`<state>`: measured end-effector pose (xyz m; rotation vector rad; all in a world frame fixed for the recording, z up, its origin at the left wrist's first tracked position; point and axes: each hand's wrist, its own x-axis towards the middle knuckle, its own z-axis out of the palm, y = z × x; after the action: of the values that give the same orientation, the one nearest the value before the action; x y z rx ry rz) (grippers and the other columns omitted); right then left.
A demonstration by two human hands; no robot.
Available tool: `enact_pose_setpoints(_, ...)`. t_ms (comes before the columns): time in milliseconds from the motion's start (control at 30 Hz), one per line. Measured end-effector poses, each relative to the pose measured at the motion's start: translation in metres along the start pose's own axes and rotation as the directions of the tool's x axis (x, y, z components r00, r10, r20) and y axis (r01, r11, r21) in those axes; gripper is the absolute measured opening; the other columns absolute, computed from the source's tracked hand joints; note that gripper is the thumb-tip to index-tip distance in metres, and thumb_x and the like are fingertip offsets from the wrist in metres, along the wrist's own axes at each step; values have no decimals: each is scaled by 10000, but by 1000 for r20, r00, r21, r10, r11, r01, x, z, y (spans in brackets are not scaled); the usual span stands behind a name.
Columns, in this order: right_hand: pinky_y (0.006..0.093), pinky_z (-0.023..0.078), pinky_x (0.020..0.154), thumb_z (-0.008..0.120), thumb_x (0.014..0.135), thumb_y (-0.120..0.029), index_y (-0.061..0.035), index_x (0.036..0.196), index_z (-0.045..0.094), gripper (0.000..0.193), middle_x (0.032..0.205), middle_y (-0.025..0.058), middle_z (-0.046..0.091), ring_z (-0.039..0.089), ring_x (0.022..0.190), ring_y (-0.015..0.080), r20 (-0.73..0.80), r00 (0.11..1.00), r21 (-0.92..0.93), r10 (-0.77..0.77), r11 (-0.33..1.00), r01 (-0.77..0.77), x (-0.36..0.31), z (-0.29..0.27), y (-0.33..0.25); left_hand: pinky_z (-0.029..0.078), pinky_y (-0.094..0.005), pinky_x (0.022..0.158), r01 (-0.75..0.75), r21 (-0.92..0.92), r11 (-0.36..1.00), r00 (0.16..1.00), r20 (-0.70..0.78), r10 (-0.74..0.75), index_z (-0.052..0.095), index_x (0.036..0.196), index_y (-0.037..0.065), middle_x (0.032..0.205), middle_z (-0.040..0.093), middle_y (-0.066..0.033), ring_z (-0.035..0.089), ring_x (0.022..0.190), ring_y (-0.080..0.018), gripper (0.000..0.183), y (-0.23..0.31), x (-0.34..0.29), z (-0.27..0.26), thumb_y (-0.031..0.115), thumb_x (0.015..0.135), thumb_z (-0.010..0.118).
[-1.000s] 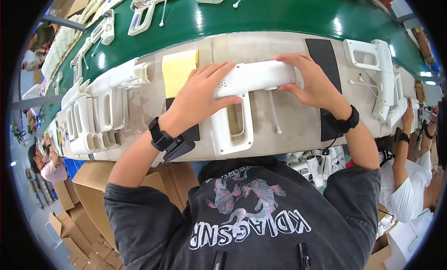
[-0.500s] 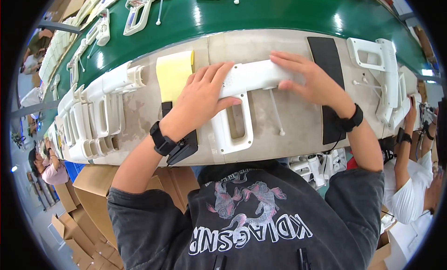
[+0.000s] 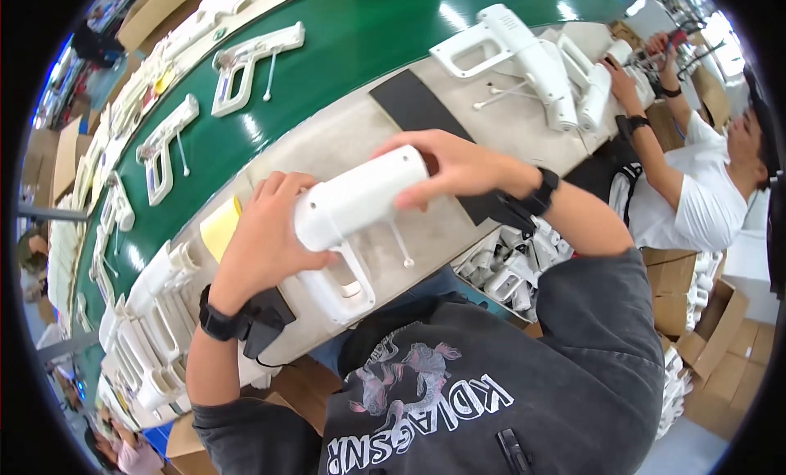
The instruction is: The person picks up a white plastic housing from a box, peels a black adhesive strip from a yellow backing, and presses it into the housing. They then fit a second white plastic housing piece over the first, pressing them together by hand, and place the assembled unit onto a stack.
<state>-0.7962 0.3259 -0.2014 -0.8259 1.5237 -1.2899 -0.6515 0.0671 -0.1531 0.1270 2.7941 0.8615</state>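
The left hand (image 3: 266,242) is wrapping its grip around the near-left end of a white gun-shaped shell (image 3: 352,221), fingers clamped on the barrel just above the handle loop. The right hand (image 3: 454,168) is closing its grip over the far-right end of the same shell, fingers curled on top. The shell is being held between both hands, just above the grey tabletop (image 3: 327,144), in the middle of the scene, with its handle pointing near. A thin white pin (image 3: 401,244) is lying on the tabletop just beside the handle. A yellow pad (image 3: 219,227) is sitting left of the left hand. A black mat (image 3: 417,103) is lying far right of the hands. More shells (image 3: 155,328) are stacking at the near left. A green belt (image 3: 360,33) is carrying white parts (image 3: 246,62) at the far side. Another person (image 3: 704,172) is working at the right.
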Motion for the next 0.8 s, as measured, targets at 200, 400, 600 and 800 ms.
enact_pose_setpoints(200,334,557,631,676,923,-235,11,1260,578,429,1079,131,685,694,867,205,-636,768,241,-82,924,299,-130,-33,14,368,-469,1102,-124,321,939,847,-459,269,543,1394,64,1366,517,-168,501,1264,-381,767,52,-40,-26,260,719,851)
enact_pose_setpoints(400,459,521,1003,646,980,-153,-32,1317,584,363,1319,133,645,616,1187,257,-980,196,164,29,672,722,-236,-221,85,382,-384,1100,239,92,967,703,-703,-107,574,1371,39,1453,513,-146,480,1354,-258,474,-25,-238,-97,270,964,649)
enact_pose_setpoints(600,429,503,985,576,1002,-334,-235,1475,495,490,1470,-11,522,513,1300,219,-992,61,121,106,915,384,-251,-293,143,449,-283,990,815,-367,448,88,-686,-722,661,1232,44,1204,664,-107,622,1127,-182,263,-140,-487,-21,202,1045,564)
enact_pose_setpoints(800,270,497,851,606,976,-476,-219,1444,521,541,1348,-50,594,580,1176,153,-984,-31,175,174,984,-16,-239,-317,145,416,-380,1073,840,-120,529,114,-914,-390,531,1360,11,1375,543,-151,522,1281,-258,362,-159,-548,94,213,1059,532)
